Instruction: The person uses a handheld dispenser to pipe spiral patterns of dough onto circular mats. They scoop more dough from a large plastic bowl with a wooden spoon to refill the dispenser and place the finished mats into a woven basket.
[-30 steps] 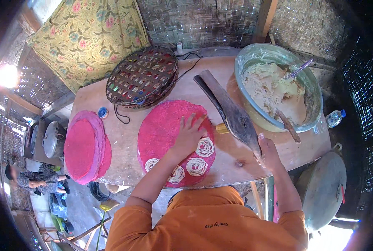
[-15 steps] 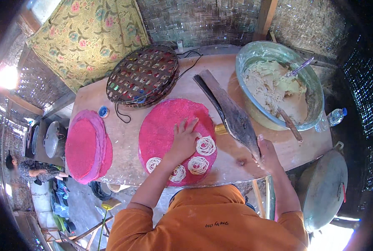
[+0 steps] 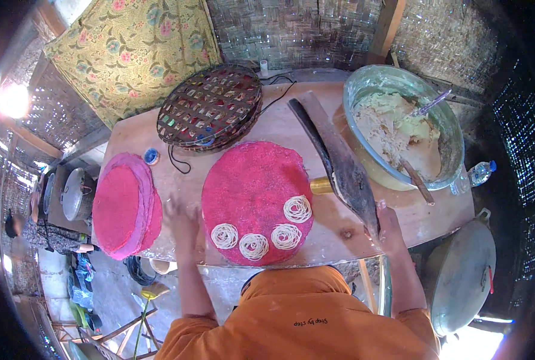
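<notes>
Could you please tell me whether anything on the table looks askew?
The stack of pink and lilac discs on the left looks askew: its layers lie offset, edges not aligned. Nothing else stands out.

Left of the pink mat [image 3: 255, 180], there's a bare lane of counter [image 3: 180, 185], and the left hand [image 3: 183, 223] fills its near part! Beyond the mat's far-left edge, the basket [image 3: 210, 108] blocks; beyond its far-right edge, an open gap. Directly right, the wooden press [image 3: 343, 171] and brass-coloured cylinder [image 3: 321, 186] bar passage; near-right, room again.
</notes>
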`<state>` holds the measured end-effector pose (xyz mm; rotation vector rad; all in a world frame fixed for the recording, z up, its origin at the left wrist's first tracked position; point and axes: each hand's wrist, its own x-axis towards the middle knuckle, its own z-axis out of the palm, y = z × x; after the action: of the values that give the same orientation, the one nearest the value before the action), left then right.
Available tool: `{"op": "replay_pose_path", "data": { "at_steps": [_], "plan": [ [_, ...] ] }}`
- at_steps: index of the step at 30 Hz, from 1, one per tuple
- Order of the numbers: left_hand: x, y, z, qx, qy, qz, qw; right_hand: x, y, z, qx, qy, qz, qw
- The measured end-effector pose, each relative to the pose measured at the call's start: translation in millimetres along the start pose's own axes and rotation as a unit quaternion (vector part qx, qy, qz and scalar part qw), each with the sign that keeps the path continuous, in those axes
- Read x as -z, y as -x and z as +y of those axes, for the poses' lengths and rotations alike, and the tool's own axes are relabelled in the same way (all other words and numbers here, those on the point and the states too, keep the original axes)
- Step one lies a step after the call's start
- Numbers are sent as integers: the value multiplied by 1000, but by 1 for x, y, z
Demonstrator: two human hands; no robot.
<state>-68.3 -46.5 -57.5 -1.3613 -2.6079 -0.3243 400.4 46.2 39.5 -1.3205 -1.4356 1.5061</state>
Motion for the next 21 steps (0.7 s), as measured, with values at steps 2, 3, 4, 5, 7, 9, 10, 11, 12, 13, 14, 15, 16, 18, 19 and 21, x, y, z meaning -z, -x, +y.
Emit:
{"op": "replay_pose_path", "data": {
  "at_steps": [2,3,4,5,7,9,10,11,12,13,14,15,16,18,19,21],
  "plan": [
    [2,24,-39,63,-110,-24,992,-6,4,-11,9,-11,18,1000],
    [5,39,-48,57,-116,-46,991,-7,3,-9,13,-2,12,1000],
    [14,54,-56,49,-122,-70,989,-8,2,-6,15,6,7,1000],
    [26,60,-61,40,-129,-92,987,-10,1,-4,18,13,2,1000],
    [52,59,-51,27,-79,-84,993,-23,2,-17,5,-3,-38,999],
    [82,55,-27,-32,69,-34,997,-42,1,-30,-3,4,-87,996],
    [94,50,-7,-86,193,17,977,-54,0,-35,0,20,-113,993],
    [118,48,29,-93,297,-8,950,-66,-1,-40,2,42,-139,989],
    [139,46,65,-111,394,-35,912,-76,-3,-45,9,69,-203,977],
    [148,49,80,-121,430,-108,888,-86,-4,-52,16,96,-271,958],
    [155,51,92,-131,463,-179,858,-102,1,-64,65,124,-309,941],
    [160,48,98,-143,492,-247,822,-117,6,-77,115,153,-344,919],
    [154,47,88,-188,448,-264,834,-125,12,-87,157,237,-325,902],
    [125,55,65,-227,402,-257,849,-135,17,-103,234,400,-274,843],
    [113,61,53,-220,398,-240,858,-135,14,-111,248,398,-283,837],
    [89,65,39,-206,410,-234,857,-133,7,-126,270,398,-302,823]
  ]
}}
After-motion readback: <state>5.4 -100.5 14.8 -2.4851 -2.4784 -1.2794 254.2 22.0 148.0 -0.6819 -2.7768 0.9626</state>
